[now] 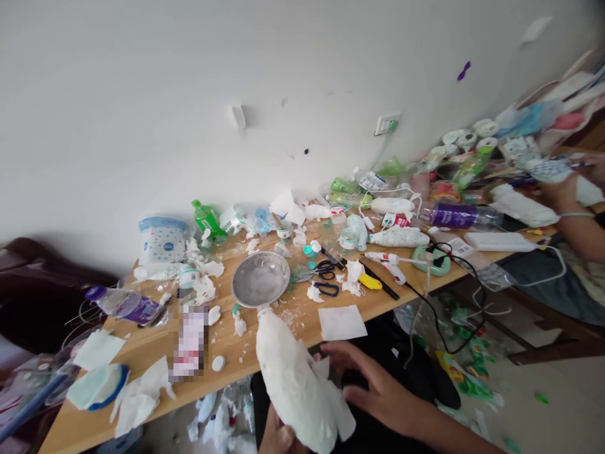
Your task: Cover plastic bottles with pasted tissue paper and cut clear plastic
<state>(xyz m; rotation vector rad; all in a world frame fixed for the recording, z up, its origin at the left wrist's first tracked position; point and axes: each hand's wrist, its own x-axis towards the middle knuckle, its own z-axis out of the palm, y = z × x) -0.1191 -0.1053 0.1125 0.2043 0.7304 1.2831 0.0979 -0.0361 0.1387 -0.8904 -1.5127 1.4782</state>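
Observation:
A bottle wrapped in white paper [295,384] leans upward over the table's front edge, its narrow neck close to a metal bowl [261,280]. From below, my left hand [278,436] grips its lower part; most of the fingers are hidden behind it. A loose paper flap [343,413] sticks out from its right side. My right hand [378,384] is beside that flap, with fingers and thumb apart and nothing visible between them. Just above the right hand, a white paper sheet [343,322] lies at the table edge.
Scissors [326,270], a yellow-handled cutter [370,280] and a glue gun [390,265] with a black cord lie behind. A phone-like object [189,343], torn paper and a purple-labelled bottle [125,304] are left. Another person's hand [562,192] works at right. Plastic waste covers the floor.

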